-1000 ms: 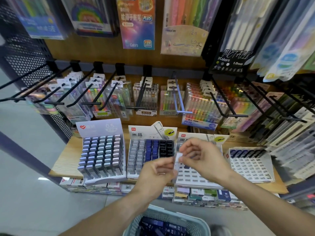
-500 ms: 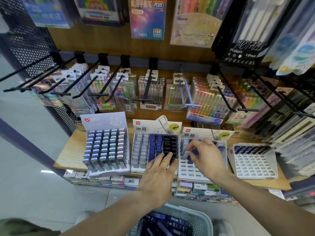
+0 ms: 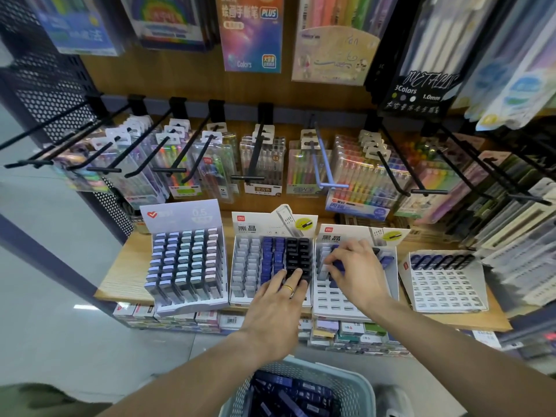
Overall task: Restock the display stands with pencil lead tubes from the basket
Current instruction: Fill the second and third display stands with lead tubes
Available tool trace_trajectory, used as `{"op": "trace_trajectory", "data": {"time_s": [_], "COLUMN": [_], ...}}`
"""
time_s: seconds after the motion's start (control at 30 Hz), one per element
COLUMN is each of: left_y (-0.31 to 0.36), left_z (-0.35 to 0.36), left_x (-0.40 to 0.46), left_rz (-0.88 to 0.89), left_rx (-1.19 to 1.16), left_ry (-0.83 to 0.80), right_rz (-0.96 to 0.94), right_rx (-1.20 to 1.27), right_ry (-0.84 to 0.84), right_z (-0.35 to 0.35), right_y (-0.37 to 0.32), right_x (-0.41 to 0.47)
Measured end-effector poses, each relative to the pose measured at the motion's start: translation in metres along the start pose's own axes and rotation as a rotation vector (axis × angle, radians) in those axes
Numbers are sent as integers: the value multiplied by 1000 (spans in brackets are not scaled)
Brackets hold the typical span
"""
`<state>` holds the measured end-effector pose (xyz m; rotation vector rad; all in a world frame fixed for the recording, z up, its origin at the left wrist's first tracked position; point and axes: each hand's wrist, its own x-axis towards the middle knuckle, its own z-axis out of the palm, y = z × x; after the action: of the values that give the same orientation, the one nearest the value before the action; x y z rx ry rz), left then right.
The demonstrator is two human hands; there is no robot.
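— Is she done?
— No. The right hand (image 3: 358, 273) pinches a tube (image 3: 340, 266) into the stand (image 3: 340, 305) at 1 o'clock. Left hand (image 3: 281, 299) lies flat. Basket (image 3: 358, 389) at 6 has plenty.

Four display stands are counted along the wooden shelf (image 3: 120, 284): a pale lilac stand (image 3: 186, 260) at the left, a second stand (image 3: 270, 260), a third stand (image 3: 340, 299) and a fourth stand (image 3: 445, 284) at the right. In the lilac stand five columns of tubes are counted. In the second stand six columns are seen: two pale, two blue, two black. One row of about six dark tubes is seen at the top of the fourth stand. Two hands are counted, the left hand (image 3: 276, 308) and the right hand (image 3: 358, 272). One ring (image 3: 288, 288) is seen. One basket (image 3: 355, 386) is seen; its dark tubes cannot be counted.
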<state>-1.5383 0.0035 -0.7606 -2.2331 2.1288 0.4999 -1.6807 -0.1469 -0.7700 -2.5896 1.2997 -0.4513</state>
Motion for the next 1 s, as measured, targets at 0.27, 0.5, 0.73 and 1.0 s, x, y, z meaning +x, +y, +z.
{"op": "trace_trajectory", "data": {"time_s": [0.27,0.5,0.73,1.0], "left_y": [-6,-10,-20,-22], "left_z": [0,23,103,164], "left_x": [-5,-50,-94,-88], "left_rz": [75,177,85,19], "left_rx": [29,20,-69,-74], "left_ry": [97,26,-439,-539], "right_rz": [-56,-55,-6,153], "right_rx": [-24,129,82,25], "right_ry": [84,-250,-884,-1014], "right_z": [-11,-22,38,109], "right_y": [-7,-16,-15,-4], "right_x": [-14,-101,-189,-222]}}
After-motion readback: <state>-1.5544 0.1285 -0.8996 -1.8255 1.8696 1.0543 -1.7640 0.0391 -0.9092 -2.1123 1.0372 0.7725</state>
